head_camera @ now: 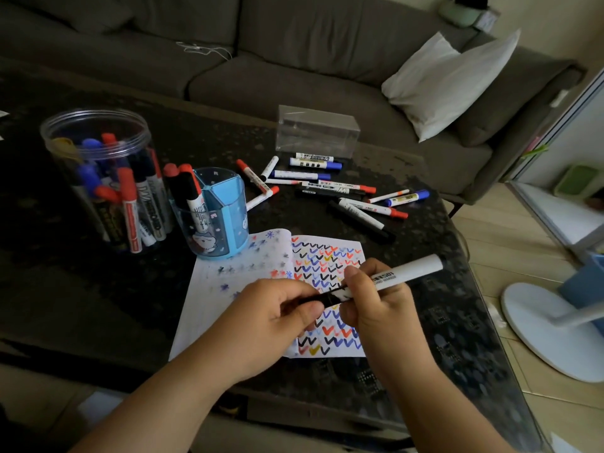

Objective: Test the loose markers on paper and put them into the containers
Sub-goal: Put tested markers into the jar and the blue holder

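Both hands hold one white marker [392, 278] over the open notebook [261, 256]: the left hand [271, 318] pinches its black cap [315, 299], the right hand [376, 302] grips the smooth barrel. Two containers stand at left, a clear round jar [94, 125] and a blue cup [222, 217], both holding markers. About fifteen loose markers [330, 188] lie beside one clear box [315, 132].
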